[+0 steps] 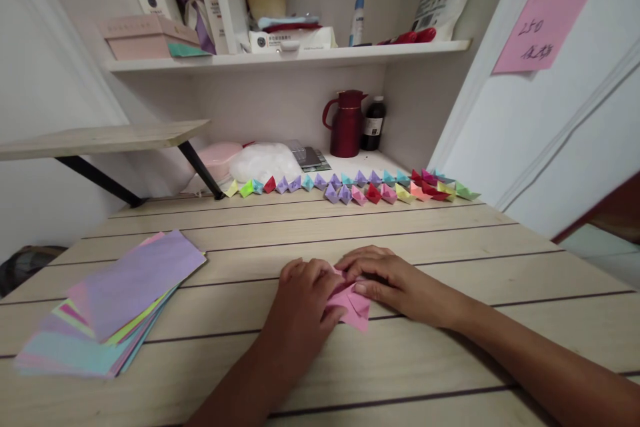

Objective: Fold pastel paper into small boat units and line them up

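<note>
A partly folded pink paper (354,307) lies on the wooden table (310,227) in front of me. My left hand (305,297) presses on its left side with the fingers curled over it. My right hand (385,277) covers its upper right part, fingers bent and pinching a fold. Much of the paper is hidden under both hands. A stack of coloured paper sheets (113,303), lilac on top, lies to the left of my left hand.
Several small folded paper boats (350,187) in many colours line the far edge of the table. Behind them stand a dark red jug (346,123), a dark bottle (374,123) and a pink box (217,157). A shelf (290,53) hangs above; a door with a pink note (543,30) is on the right.
</note>
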{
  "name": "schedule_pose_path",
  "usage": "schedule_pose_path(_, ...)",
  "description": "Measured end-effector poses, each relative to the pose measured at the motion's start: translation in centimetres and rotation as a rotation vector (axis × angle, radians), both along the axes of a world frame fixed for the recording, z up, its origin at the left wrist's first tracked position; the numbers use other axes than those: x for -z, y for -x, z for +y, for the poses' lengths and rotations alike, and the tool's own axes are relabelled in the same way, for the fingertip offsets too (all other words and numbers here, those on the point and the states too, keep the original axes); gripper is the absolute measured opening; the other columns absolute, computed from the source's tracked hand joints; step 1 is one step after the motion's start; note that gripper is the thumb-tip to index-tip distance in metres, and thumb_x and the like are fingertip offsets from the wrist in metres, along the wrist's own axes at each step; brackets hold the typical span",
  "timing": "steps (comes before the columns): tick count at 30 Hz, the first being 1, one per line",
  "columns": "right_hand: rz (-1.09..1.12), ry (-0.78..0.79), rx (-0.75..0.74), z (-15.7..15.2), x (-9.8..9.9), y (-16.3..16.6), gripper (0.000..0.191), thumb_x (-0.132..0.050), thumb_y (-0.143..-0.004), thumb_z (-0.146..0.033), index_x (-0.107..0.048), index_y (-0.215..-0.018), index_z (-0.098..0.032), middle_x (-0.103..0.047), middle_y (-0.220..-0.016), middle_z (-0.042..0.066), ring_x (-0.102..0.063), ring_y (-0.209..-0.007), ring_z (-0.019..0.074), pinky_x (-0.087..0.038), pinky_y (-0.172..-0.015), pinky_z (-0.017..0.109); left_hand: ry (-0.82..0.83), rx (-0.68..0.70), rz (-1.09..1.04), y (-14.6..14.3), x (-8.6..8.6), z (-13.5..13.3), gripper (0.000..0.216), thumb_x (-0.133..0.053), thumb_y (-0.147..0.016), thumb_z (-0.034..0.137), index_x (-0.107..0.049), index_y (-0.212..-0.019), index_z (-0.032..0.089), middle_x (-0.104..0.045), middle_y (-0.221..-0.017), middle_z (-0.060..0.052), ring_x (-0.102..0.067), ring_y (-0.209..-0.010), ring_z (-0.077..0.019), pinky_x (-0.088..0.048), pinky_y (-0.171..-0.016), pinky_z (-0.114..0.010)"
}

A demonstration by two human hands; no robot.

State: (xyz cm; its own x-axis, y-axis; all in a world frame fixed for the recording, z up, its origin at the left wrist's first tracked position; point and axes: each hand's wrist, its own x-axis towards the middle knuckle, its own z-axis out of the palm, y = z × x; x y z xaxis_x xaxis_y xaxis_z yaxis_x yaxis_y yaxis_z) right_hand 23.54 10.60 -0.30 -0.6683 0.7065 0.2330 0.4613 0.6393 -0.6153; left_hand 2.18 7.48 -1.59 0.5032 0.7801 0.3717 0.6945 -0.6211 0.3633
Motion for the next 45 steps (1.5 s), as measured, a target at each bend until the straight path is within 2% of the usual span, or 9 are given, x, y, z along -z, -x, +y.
schedule_pose_path(3,0.020,-0.001,-0.039,0.1,-0.3,-0.1,0.024,-0.047,-0.095,-0.036,-0.066,-0.104,-0.024,-0.068,-0.112,0.005,-0.056,-0.112,0.0206,-0.037,-0.101,0.038,-0.138,0.077,0.044,-0.2,-0.2,-0.3,0.034,-0.062,-0.079,0.013,-0.057,-0.111,0.024,-0.058,-0.114,-0.006,-0.054,-0.107,-0.0213,-0.027,-0.107,-0.050)
schedule_pose_path(6,0.033,-0.007,-0.052,0.2,-0.3,-0.3,0.025,-0.045,-0.096,-0.033,-0.068,-0.100,-0.024,-0.069,-0.109,0.004,-0.056,-0.113,0.0192,-0.037,-0.103,0.037,-0.243,0.151,0.048,-0.4,-0.3,-0.5,0.023,-0.051,-0.085,0.009,-0.063,-0.098,0.024,-0.056,-0.122,-0.007,-0.052,-0.113,-0.0195,-0.029,-0.108,-0.047)
schedule_pose_path(9,0.034,-0.003,-0.039,0.4,0.0,-0.4,0.023,-0.047,-0.096,-0.030,-0.069,-0.099,-0.024,-0.070,-0.109,0.002,-0.055,-0.115,0.0187,-0.036,-0.104,0.036,-0.247,0.169,0.048,-0.4,-0.5,-0.5,0.023,-0.049,-0.085,0.010,-0.067,-0.084,0.025,-0.054,-0.129,-0.006,-0.049,-0.118,-0.0204,-0.031,-0.107,-0.047)
schedule_pose_path(12,0.032,-0.008,-0.041,0.5,0.3,-0.6,0.023,-0.048,-0.095,-0.028,-0.069,-0.101,-0.024,-0.069,-0.111,0.003,-0.055,-0.114,0.0184,-0.037,-0.104,0.037,-0.213,0.199,0.059,-0.3,-0.9,-0.4,0.022,-0.054,-0.085,0.015,-0.071,-0.081,0.029,-0.053,-0.133,-0.003,-0.049,-0.119,-0.0217,-0.032,-0.105,-0.049)
schedule_pose_path(18,0.039,-0.002,-0.038,0.5,0.3,-0.6,0.024,-0.048,-0.095,-0.027,-0.070,-0.103,-0.026,-0.069,-0.112,0.003,-0.053,-0.117,0.0202,-0.037,-0.105,0.039,-0.182,0.256,0.018,0.0,-1.3,-0.6,0.023,-0.055,-0.086,0.018,-0.073,-0.086,0.033,-0.049,-0.139,-0.001,-0.048,-0.120,-0.0232,-0.035,-0.103,-0.047)
schedule_pose_path(22,0.051,0.004,-0.043,0.4,0.1,-0.6,0.024,-0.048,-0.094,-0.025,-0.071,-0.103,-0.026,-0.066,-0.118,0.003,-0.054,-0.116,0.0190,-0.038,-0.103,0.038,-0.168,0.238,-0.059,0.3,-1.5,-1.0,0.031,-0.052,-0.083,0.010,-0.072,-0.092,0.032,-0.043,-0.142,-0.002,-0.043,-0.125,-0.0240,-0.037,-0.101,-0.045)
schedule_pose_path(30,0.074,-0.006,-0.077,0.5,-0.1,-0.6,0.025,-0.046,-0.095,-0.028,-0.070,-0.103,-0.024,-0.068,-0.112,0.005,-0.056,-0.111,0.0188,-0.040,-0.101,0.038,-0.111,0.302,-0.012,0.6,-2.0,-1.2,0.041,-0.052,-0.075,0.006,-0.071,-0.100,0.033,-0.032,-0.150,0.001,-0.038,-0.131,-0.0260,-0.032,-0.105,-0.048)
schedule_pose_path(35,0.047,-0.022,-0.088,0.5,-0.3,-0.6,0.026,-0.046,-0.096,-0.028,-0.069,-0.106,-0.023,-0.069,-0.105,0.005,-0.057,-0.110,0.0180,-0.039,-0.101,0.036,-0.080,0.320,0.079,0.5,-1.9,-1.1,0.037,-0.052,-0.079,0.009,-0.070,-0.100,0.035,-0.032,-0.151,0.004,-0.039,-0.130,-0.0239,-0.027,-0.107,-0.049)
schedule_pose_path(45,0.068,0.012,-0.114,0.4,-0.5,-0.7,0.030,-0.043,-0.097,-0.037,-0.069,-0.105,-0.024,-0.071,-0.102,0.004,-0.055,-0.113,0.0195,-0.036,-0.104,0.037,-0.033,0.290,0.092,0.4,-1.6,-0.6,0.044,-0.050,-0.078,0.006,-0.067,-0.105,0.036,-0.041,-0.146,0.001,-0.049,-0.122,-0.0225,-0.031,-0.105,-0.049)
